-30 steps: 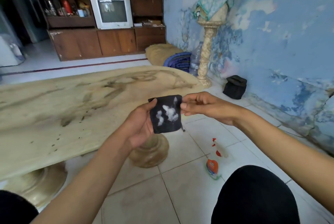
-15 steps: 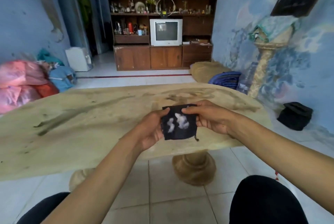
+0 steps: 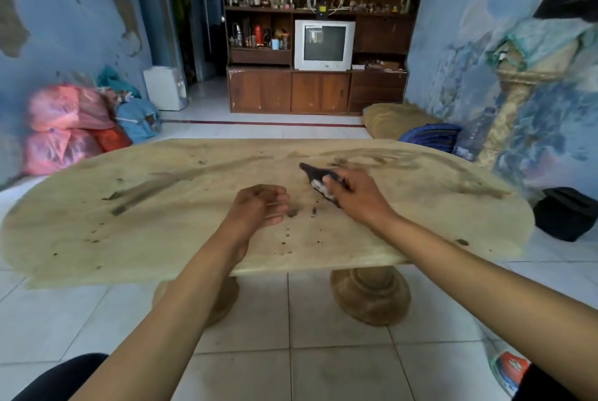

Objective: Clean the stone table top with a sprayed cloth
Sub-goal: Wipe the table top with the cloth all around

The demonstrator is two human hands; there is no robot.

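Observation:
The oval beige stone table top [image 3: 161, 222] spreads across the middle, marked with dark smears and specks. A small black cloth [image 3: 313, 173] with white foam on it lies on the table right of centre. My right hand [image 3: 354, 195] holds the cloth down against the stone, fingers over it, and covers most of it. My left hand [image 3: 259, 206] hovers over the table near its middle, fingers loosely curled, holding nothing.
Two round stone pedestals [image 3: 370, 295] carry the table. A spray bottle [image 3: 509, 368] lies on the tiled floor at lower right. A black bag [image 3: 566, 213] sits by the right wall, pink and blue sacks [image 3: 64, 128] at left, a TV cabinet [image 3: 320, 77] behind.
Both hands held the foamed cloth up in front of me; now the left hand has let go and the right hand has brought the cloth down onto the table.

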